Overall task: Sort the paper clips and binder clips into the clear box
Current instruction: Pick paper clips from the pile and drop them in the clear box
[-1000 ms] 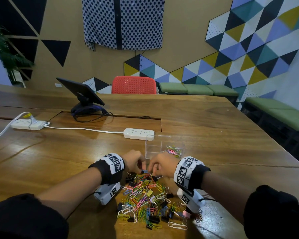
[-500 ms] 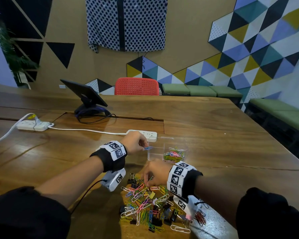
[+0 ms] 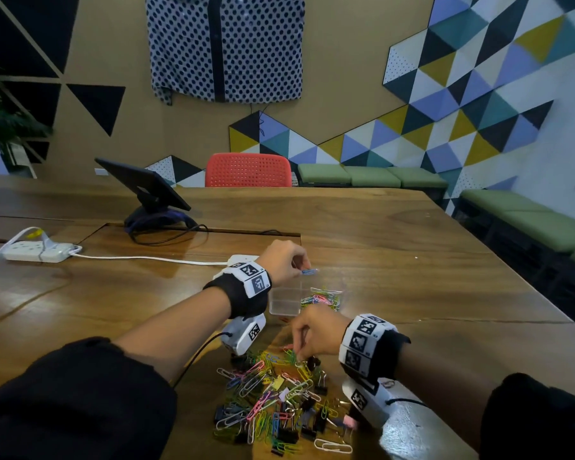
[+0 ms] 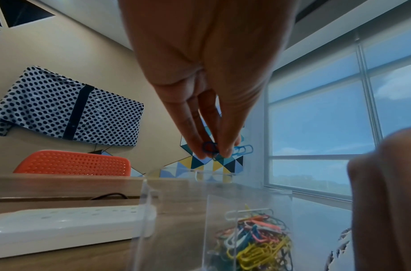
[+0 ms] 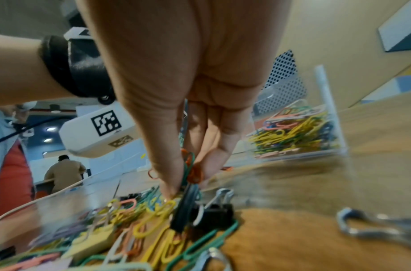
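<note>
1. Head view: the left hand (image 3: 281, 262) pinches a blue paper clip (image 3: 310, 271) above the clear box (image 3: 284, 298); a release should follow. A power strip (image 3: 39, 252) lies far to its left.
2. Left wrist view: the box's filled compartment (image 4: 253, 236) sits below the fingertips.
3. Right wrist view: the right hand (image 5: 188, 102) pinches coloured clips from the pile (image 5: 135, 225); a black binder clip (image 5: 213, 213) crowds them just beside the fingertips.

Wooden table (image 3: 395, 247); tan wall with black triangles, polka-dot cloth (image 3: 226, 48), multicoloured triangle panels (image 3: 478, 88); red chair (image 3: 248, 170); green benches (image 3: 525, 224); large windows (image 4: 338, 119) with daylight.
</note>
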The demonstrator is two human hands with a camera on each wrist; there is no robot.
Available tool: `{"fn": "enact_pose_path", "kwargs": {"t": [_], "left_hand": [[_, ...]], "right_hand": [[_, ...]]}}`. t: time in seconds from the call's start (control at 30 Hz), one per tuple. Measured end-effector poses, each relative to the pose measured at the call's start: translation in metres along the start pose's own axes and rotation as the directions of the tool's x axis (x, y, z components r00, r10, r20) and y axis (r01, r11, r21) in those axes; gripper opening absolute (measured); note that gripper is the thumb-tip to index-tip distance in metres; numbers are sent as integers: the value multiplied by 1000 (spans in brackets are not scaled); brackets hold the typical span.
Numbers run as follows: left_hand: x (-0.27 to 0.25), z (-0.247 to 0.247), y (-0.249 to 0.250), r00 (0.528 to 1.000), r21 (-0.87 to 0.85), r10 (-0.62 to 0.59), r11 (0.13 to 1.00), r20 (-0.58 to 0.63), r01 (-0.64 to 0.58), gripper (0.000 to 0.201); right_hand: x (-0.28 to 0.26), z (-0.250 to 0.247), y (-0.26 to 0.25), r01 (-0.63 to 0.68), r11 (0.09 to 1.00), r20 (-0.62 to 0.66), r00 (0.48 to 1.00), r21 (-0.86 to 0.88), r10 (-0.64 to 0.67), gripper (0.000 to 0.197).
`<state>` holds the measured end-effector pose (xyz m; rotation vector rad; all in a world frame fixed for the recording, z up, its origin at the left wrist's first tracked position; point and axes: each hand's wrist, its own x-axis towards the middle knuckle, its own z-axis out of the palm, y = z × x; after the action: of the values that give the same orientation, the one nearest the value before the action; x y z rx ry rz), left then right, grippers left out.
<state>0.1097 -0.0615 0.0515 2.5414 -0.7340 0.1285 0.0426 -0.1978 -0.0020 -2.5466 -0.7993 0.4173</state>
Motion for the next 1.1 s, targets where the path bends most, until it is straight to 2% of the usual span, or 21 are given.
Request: {"fn": "enact_pose_path", "kwargs": {"t": [0.1,0.2,0.3,0.47,0.63,0.77,0.93,1.1], "left_hand": [[7,9,6,1000,-1,8,1000,12,-8,15],[13,18,12,1000,13,12,1000,28,-13,12],[19,29,14,999,58,7,998,48,-10,9],[25,42,17,996,91,-31,996,83,24,8],[26,47,14,994,40,-54,998,90,51,15],[19,40,8,999,-9,-12,1000,31,13,31],[-5,25,-6,996,-47,30,998,-84,-34,21],[-27,20,-19,992,-66,11,998,-128,-20,14]], "right_hand": [[-8,-10,10,-58,994,-18,998,89,60,10],[-15,-17,18,-85,986,-41,995,144,91,25],[-21,-22,25,-114,972,-85,987,206,134,28],[-28,-25,30,-162,966,-85,980,202,182,26],[-26,-21,34,-178,964,-85,976,200,198,27],[-29,-29,30,-153,962,-132,974,224,186,24],[-25,-46,34,-98,939,-241,953,331,185,21],[-18,-42,38,-82,899,-246,948,429,204,19]]}}
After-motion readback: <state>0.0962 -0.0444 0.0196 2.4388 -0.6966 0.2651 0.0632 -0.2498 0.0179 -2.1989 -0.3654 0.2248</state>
